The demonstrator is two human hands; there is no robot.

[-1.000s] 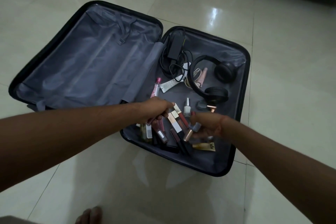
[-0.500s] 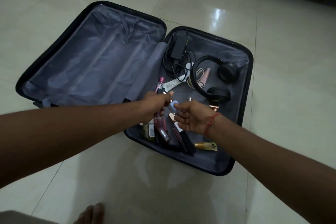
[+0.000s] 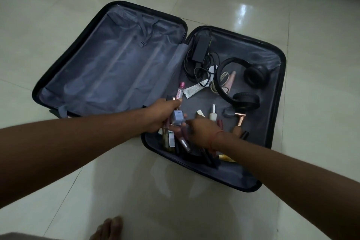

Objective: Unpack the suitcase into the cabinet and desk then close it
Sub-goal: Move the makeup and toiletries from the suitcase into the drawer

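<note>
On the glossy tiled floor [image 3: 292,142], the open black suitcase [image 3: 272,142]; the left hand [image 3: 163,116] grips cosmetic tubes and a pale-blue bottle [image 3: 178,118], while the right hand [image 3: 202,132], at its four o'clock, reaches with loosely curled fingers, grip unclear.

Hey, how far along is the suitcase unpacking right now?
Early to midway. The suitcase's left half looks emptied. In hand: the left hand grips a bunch of cosmetics including a pale blue bottle, while the right hand reaches into the pile. Left: headphones, charger, tubes, nail polish, then closing.
</note>
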